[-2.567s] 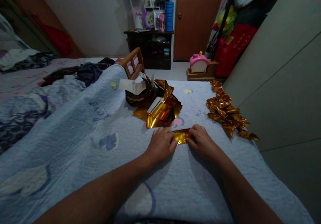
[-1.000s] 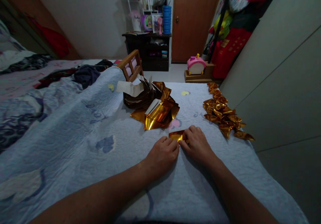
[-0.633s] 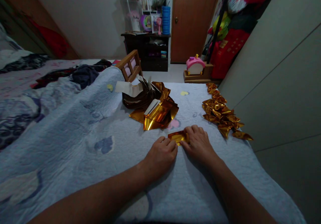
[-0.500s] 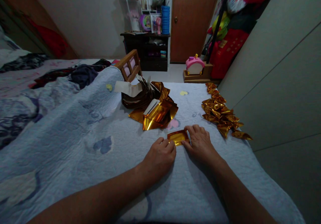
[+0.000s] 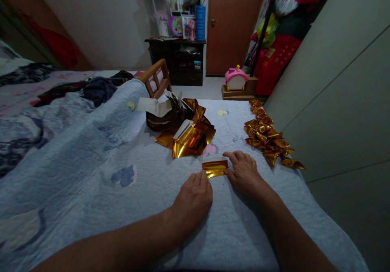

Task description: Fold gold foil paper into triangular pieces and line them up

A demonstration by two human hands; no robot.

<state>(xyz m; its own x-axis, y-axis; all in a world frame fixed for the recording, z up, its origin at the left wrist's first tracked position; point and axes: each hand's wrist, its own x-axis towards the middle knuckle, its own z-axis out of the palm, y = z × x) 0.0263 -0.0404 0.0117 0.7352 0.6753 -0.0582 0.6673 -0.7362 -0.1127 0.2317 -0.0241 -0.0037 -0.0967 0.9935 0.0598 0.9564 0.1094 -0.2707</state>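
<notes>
A small sheet of gold foil paper (image 5: 215, 168), partly folded, lies on the blue quilted cover between my hands. My left hand (image 5: 195, 194) is closed at its lower left corner, fingertips pressed on the paper. At its right end, my right hand (image 5: 243, 169) pinches the edge, with thumb below and index finger above. A pale strip shows along the sheet's far side. Beyond it sits a loose pile of gold foil sheets (image 5: 195, 138) with a dark-edged, white-backed stack of paper (image 5: 166, 119). Several folded gold foil pieces (image 5: 268, 138) lie in a row at the right.
The quilted cover (image 5: 146, 207) spreads under everything and rises in a ridge at the left. A wooden rail (image 5: 155, 78) stands behind the paper stack. Clothes (image 5: 100, 90) lie at the far left. A pale cabinet panel (image 5: 344, 89) borders the right side.
The foil sheet's raised far edge and right end have opened out, so it lies flatter with a pale strip showing. My left hand has shifted slightly down and left.
</notes>
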